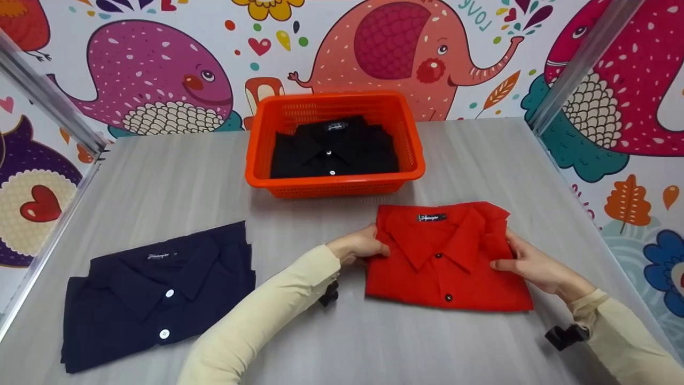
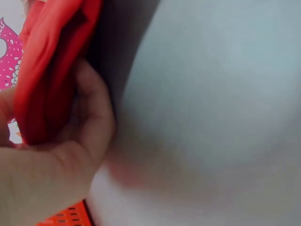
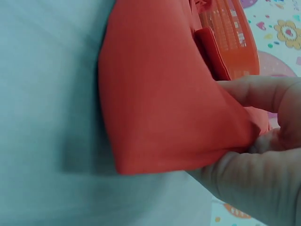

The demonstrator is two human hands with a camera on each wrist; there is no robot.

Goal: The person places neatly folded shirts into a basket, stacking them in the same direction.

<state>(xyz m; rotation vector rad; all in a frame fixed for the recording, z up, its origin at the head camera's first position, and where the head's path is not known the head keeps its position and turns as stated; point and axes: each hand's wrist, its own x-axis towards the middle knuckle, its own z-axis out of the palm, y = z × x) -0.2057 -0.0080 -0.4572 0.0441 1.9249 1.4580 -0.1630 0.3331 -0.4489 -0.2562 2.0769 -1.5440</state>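
A folded red shirt [image 1: 427, 278] with dark buttons and a black collar label is held between both hands, at the right half of the table in the head view. My left hand [image 1: 360, 243] grips its left edge, thumb on top and fingers curled beneath, as the left wrist view [image 2: 89, 117] of that hand also shows. On the opposite edge my right hand [image 1: 539, 267] pinches the cloth between thumb and fingers. The right wrist view shows the red fabric [image 3: 160, 108] bunched at that pinch, its near corner hanging over the table.
Behind the red shirt stands an orange basket [image 1: 336, 184] with folded black clothing [image 1: 352, 152] inside. A folded navy shirt [image 1: 208, 289] with white buttons lies at the left of the pale table [image 1: 176, 176]. Cartoon-printed walls [image 1: 203, 48] and metal posts [image 1: 582, 64] border the table.
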